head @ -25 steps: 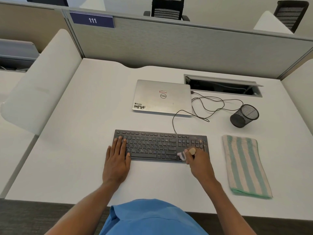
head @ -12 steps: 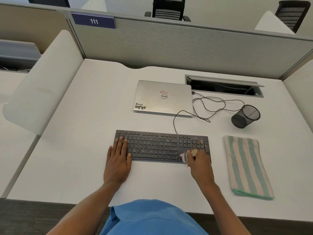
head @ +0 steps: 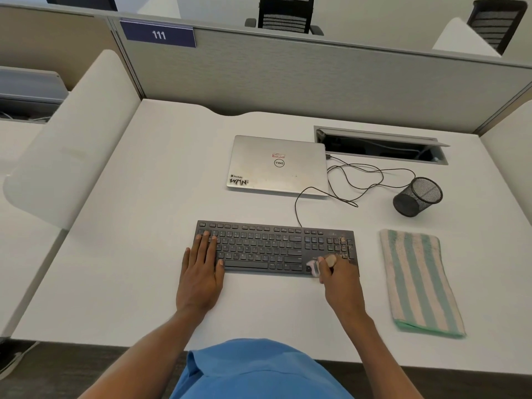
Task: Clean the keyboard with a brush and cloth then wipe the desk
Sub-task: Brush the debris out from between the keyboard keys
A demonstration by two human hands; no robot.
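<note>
While the left hand lies flat, fingers straight, pinning the left end of the keyboard to the tabletop, the keyboard's long axis runs left-right, with crumbs on its far-right keypad. Right hand grips the brush, bristles on the front row just left of that keypad, so the dirt lies up-right of it; the cloth lies folded further right. Versus a second ago: brush edged slightly right, left hand unmoved.

One keyboard, one brush, one striped cloth, one closed laptop and one mesh cup are seen at one white desk with two hands, a left hand and a right hand, as two black chairs stand beyond.
</note>
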